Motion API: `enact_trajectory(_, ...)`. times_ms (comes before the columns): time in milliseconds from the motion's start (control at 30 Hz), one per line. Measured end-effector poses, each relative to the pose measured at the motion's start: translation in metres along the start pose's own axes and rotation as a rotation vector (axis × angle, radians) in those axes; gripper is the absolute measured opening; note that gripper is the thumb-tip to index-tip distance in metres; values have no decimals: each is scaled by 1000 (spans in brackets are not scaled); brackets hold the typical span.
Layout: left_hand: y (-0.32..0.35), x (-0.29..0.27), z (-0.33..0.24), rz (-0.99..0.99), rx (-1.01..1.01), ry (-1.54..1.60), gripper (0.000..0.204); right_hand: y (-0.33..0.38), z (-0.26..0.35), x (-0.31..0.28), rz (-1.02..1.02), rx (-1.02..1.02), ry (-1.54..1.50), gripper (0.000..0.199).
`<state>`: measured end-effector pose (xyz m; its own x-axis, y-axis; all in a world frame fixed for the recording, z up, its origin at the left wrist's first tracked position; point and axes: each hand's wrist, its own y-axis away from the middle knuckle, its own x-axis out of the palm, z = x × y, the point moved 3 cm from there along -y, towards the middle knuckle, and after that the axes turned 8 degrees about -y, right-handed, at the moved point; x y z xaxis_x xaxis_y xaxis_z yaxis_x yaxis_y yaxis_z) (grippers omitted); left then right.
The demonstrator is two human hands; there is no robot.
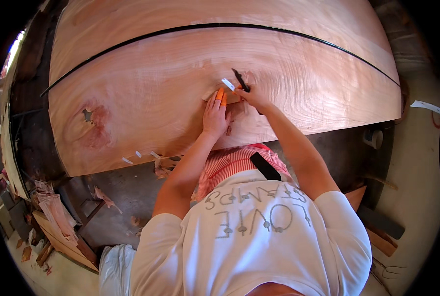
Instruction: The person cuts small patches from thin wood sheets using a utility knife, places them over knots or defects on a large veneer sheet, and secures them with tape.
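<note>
My left hand point(215, 116) lies on a large reddish wood veneer sheet point(161, 98), fingers stretched out and orange covers point(220, 95) on two of them. Its fingertips rest on a small loose veneer piece point(234, 96). Just to the right, my right hand point(255, 97) is closed around a slim black tool that looks like a cutter knife point(239, 80). A short white strip point(228, 84), perhaps tape, sticks out at its fingertips. Farther left on the sheet, a ragged hole point(88, 115) sits beside a dark reddish knot.
A long thin black bar point(220, 24) runs across the sheet's far part. Several small white strips point(127, 160) hang at the near left edge. Wood scraps point(57, 217) lie at lower left. A white container point(374, 138) stands below the right edge.
</note>
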<state>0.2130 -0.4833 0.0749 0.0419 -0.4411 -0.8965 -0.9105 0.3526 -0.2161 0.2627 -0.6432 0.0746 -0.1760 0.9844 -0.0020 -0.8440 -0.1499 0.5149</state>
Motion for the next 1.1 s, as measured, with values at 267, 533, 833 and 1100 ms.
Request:
enact_trajectory(267,-25,7,5,126,-18,-293,33,-24,-30,9,-89,31,120,18)
enact_trajectory(533,-29,17,4,159,-54,-340,23,-14,-2,-44,45,49,670,20)
enact_trajectory(833,20,6,-25,74,176,-125,35,45,-59,2,-104,214,1,23)
enact_trajectory(1100,21,9,-27,242,174,-243,49,39,-20,-60,87,108,638,23)
